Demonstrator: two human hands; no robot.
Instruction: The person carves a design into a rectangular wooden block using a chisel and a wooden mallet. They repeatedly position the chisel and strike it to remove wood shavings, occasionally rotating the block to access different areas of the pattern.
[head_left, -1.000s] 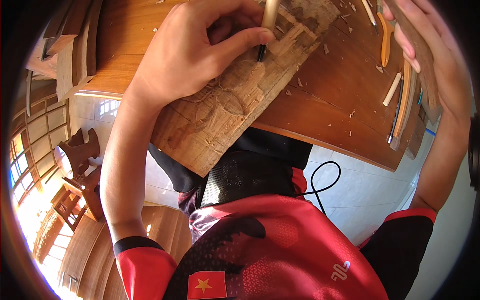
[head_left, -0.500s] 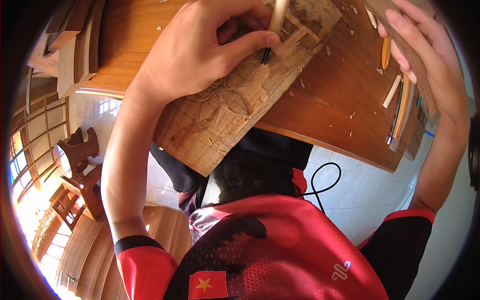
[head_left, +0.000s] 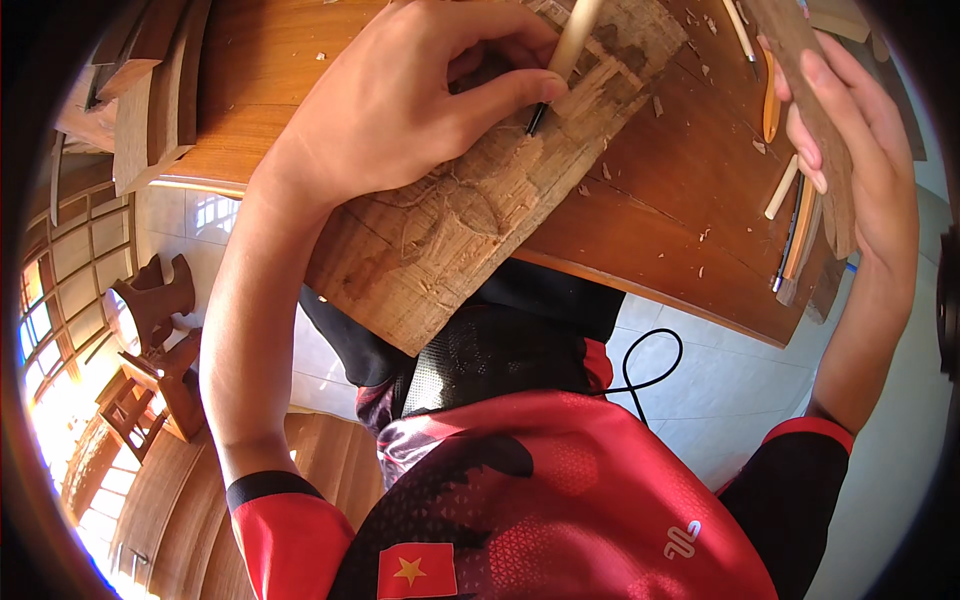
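My left hand is closed around a carving chisel with a pale wooden handle. The chisel leans to the right, and its dark metal tip meets a thick wooden board. Shallow leaf-like outlines are cut into the board, which lies slantwise on the table and juts past its near edge over my lap. At the far right, my right hand grips a flat wooden bar, raised above the table and apart from the chisel. Part of that bar runs out of the picture at the top.
Wood chips dot the brown table. Near my right hand lie a pale-handled tool, an orange-brown tool and a short pale handle. Wood pieces are stacked at the far left. A black cord loops beside my lap.
My right hand and the wooden bar have shifted slightly left, and the bar stands more upright. The chisel's handle has tipped a little to the right; the board has barely moved.
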